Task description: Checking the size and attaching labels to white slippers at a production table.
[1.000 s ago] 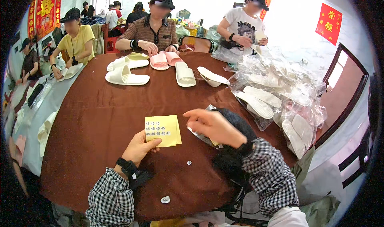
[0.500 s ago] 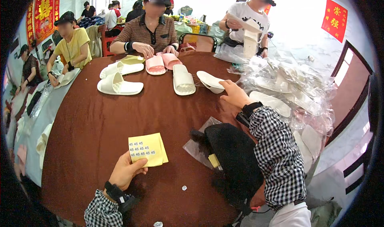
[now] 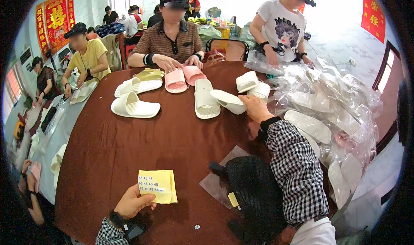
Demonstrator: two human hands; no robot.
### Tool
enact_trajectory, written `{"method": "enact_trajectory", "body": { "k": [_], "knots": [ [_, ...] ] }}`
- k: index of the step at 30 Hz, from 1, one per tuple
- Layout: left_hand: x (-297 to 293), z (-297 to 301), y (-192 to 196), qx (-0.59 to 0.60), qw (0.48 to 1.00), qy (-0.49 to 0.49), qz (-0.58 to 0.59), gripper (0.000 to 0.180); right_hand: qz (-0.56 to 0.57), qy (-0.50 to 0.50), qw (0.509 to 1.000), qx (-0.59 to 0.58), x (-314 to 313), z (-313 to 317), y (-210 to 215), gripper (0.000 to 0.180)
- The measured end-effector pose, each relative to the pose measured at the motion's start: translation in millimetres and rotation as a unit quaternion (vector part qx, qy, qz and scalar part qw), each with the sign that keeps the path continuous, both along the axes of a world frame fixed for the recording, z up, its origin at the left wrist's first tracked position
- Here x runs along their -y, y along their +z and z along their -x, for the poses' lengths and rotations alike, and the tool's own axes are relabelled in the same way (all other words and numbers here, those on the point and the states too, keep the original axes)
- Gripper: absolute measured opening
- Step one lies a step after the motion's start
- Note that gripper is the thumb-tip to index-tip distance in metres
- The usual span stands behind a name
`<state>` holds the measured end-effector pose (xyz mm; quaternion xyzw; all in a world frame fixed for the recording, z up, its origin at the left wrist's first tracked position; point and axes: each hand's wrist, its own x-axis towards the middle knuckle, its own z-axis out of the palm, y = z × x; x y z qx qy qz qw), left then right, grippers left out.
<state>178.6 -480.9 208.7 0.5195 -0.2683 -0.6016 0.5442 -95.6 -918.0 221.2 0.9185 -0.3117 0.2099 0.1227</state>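
Note:
My left hand [image 3: 131, 203] pinches a folded yellow sheet of printed stickers [image 3: 155, 189] above the near part of the table. On the far right side, my right hand [image 3: 257, 108] grips the near end of a white slipper [image 3: 226, 101], its thumb partly hidden. That slipper is tilted, its other end close against a white slipper [image 3: 207, 102] lying lengthwise. Just beyond my right hand lie two more white slippers [image 3: 247, 82]. To the left rests another white slipper [image 3: 136, 107], with a further white slipper [image 3: 144, 85] behind it, near a yellow sheet [image 3: 150, 74].
Across the brown-covered table [image 3: 129, 150], a person's hands touch pink slippers [image 3: 175, 81]. Bagged white slippers [image 3: 323, 98] are heaped at the right. A black mesh cap [image 3: 254, 193] lies beside my right forearm on a clear plastic bag [image 3: 215, 186]. Another person stands behind the heap.
Two white slippers now lie beyond my right hand; the person opposite held slippers there before. My right hand has shifted its slipper slightly left, toward the lengthwise one. My left hand keeps the sticker sheet.

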Motion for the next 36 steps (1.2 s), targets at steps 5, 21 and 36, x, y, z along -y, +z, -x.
{"method": "enact_trajectory", "body": {
  "k": [5, 21, 36],
  "knots": [
    [-3.6, -4.2, -6.4, 0.034, 0.999, -0.002, 0.016, 0.027, -0.067, 0.055, 0.994, 0.07, -53.8, -28.6, 49.3, 0.025],
    [-35.2, -33.5, 48.4, 0.008, 0.82, 0.429, 0.379, 0.022, 0.056, 0.112, 0.989, 0.077, -275.6, -94.7, 235.4, 0.025],
    [-11.2, -35.4, 12.3, -0.065, 0.915, 0.319, 0.239, 0.028, -0.552, 0.091, 0.786, 0.263, -299.1, -27.7, 70.9, 0.046]
  ]
}}
